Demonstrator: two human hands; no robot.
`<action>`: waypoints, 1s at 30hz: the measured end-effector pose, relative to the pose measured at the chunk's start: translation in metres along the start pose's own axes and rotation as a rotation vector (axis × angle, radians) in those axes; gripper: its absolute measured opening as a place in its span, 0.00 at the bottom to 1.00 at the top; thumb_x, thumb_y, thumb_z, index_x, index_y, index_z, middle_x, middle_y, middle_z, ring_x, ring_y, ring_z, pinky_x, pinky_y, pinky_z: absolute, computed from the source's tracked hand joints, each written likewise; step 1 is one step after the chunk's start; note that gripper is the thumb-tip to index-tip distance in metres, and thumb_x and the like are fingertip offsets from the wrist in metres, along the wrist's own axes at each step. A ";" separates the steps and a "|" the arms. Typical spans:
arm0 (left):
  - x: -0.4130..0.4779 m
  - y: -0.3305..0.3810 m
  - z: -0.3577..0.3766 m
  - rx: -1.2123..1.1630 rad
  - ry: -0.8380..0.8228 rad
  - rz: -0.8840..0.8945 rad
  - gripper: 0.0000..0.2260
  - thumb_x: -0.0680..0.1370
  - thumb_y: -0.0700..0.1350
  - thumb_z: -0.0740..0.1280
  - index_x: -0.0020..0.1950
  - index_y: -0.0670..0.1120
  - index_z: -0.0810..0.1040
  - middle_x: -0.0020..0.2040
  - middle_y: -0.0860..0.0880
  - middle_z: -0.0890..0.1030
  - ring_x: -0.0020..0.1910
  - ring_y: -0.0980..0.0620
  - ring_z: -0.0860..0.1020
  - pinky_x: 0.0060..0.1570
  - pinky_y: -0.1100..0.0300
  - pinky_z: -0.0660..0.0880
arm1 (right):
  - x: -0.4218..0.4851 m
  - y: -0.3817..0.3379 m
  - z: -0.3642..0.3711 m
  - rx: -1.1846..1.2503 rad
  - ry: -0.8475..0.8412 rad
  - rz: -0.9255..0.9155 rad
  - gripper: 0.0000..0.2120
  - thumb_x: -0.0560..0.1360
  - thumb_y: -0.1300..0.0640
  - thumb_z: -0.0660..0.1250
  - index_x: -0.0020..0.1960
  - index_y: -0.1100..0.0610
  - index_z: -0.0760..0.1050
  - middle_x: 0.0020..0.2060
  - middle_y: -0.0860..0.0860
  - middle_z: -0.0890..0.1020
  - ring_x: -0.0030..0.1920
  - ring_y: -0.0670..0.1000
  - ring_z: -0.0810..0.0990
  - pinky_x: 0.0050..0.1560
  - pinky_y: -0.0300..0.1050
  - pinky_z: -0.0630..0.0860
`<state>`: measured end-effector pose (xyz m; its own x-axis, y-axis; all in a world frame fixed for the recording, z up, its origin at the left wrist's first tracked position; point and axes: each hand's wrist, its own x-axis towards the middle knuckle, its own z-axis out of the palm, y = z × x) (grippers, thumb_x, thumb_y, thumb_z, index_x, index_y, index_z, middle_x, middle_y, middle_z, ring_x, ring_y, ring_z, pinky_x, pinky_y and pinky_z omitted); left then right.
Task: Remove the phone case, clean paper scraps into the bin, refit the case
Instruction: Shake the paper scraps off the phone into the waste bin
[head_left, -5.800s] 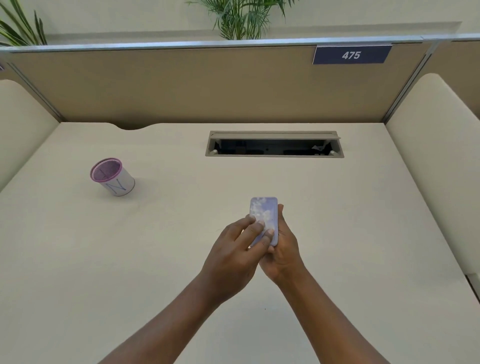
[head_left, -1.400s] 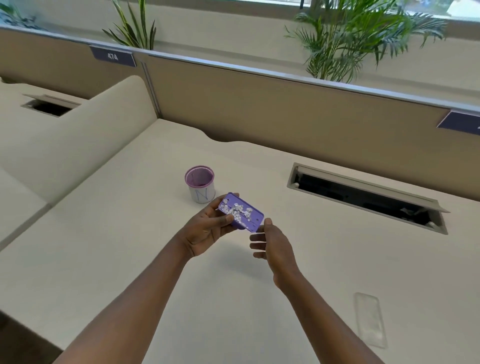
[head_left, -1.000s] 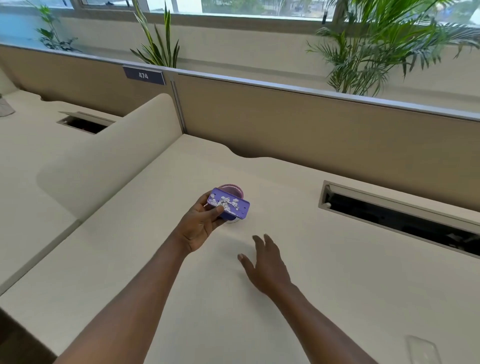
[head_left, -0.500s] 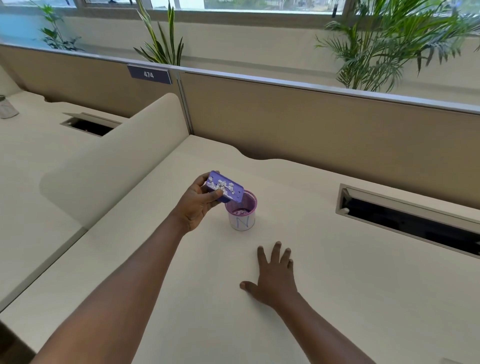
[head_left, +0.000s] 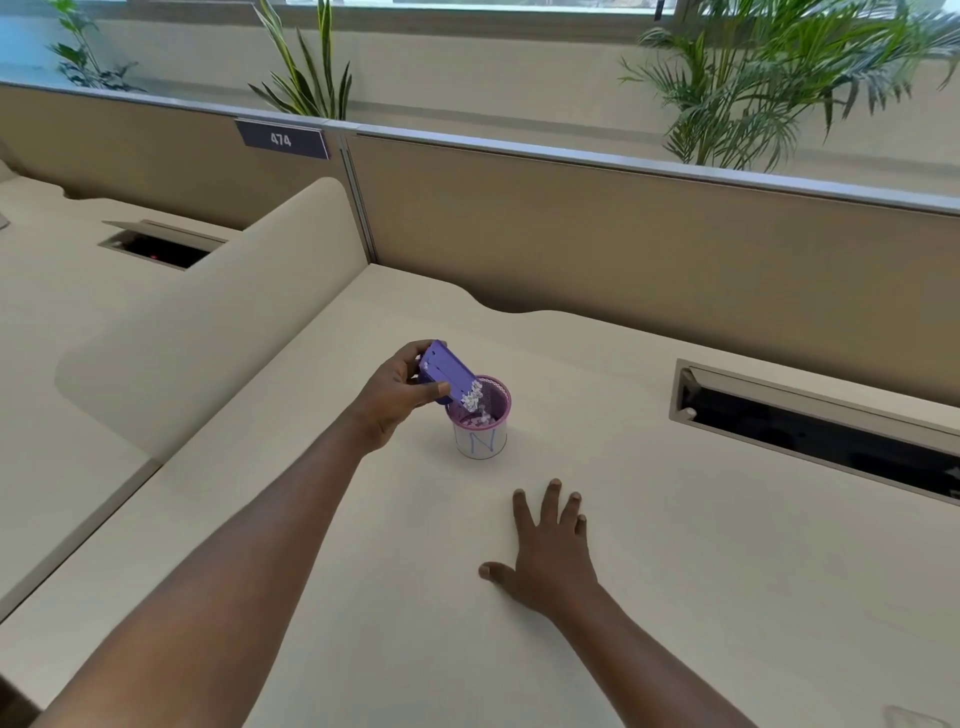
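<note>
My left hand (head_left: 392, 402) grips a purple phone (head_left: 445, 370) and holds it tilted down over a small white bin (head_left: 480, 442) with a pink rim. White paper scraps (head_left: 471, 400) have gathered at the phone's lower end, and some lie inside the bin. My right hand (head_left: 550, 556) rests flat on the desk in front of the bin, fingers spread and holding nothing. A corner of the clear phone case (head_left: 914, 719) shows on the desk at the bottom right edge.
A cable slot (head_left: 810, 426) with its lid raised is sunk into the desk at the right. A tan partition (head_left: 623, 244) closes the back, and a rounded divider (head_left: 208, 312) stands at the left. Plants grow behind the partition.
My left hand has tipped the phone more steeply over the bin, and the scraps have slid to its lower end and into the bin. My right hand stays flat on the desk.
</note>
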<state>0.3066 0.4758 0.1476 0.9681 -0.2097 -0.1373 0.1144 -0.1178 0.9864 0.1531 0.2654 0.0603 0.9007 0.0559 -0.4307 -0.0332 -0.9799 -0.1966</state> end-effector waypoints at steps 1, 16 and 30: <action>0.000 0.000 0.000 0.017 0.002 0.002 0.25 0.77 0.29 0.69 0.72 0.44 0.72 0.61 0.43 0.80 0.58 0.45 0.78 0.63 0.45 0.77 | 0.000 0.000 0.000 0.000 0.000 0.000 0.51 0.74 0.28 0.61 0.83 0.52 0.40 0.80 0.68 0.35 0.78 0.74 0.37 0.79 0.65 0.45; 0.004 0.012 0.026 0.418 -0.020 0.067 0.27 0.75 0.33 0.71 0.70 0.51 0.73 0.62 0.48 0.81 0.59 0.48 0.78 0.54 0.60 0.77 | -0.001 0.000 -0.002 0.007 -0.009 -0.002 0.51 0.74 0.28 0.60 0.83 0.52 0.39 0.80 0.67 0.35 0.78 0.74 0.36 0.79 0.65 0.44; 0.005 0.022 0.034 0.778 -0.018 0.176 0.27 0.73 0.35 0.73 0.69 0.51 0.73 0.60 0.46 0.79 0.55 0.44 0.77 0.50 0.52 0.80 | -0.003 -0.001 -0.003 0.013 -0.009 -0.005 0.51 0.75 0.29 0.61 0.83 0.52 0.39 0.79 0.68 0.34 0.78 0.74 0.36 0.80 0.65 0.44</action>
<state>0.3061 0.4392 0.1656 0.9530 -0.3028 0.0068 -0.2346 -0.7239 0.6488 0.1517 0.2655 0.0648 0.8969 0.0629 -0.4377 -0.0342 -0.9770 -0.2105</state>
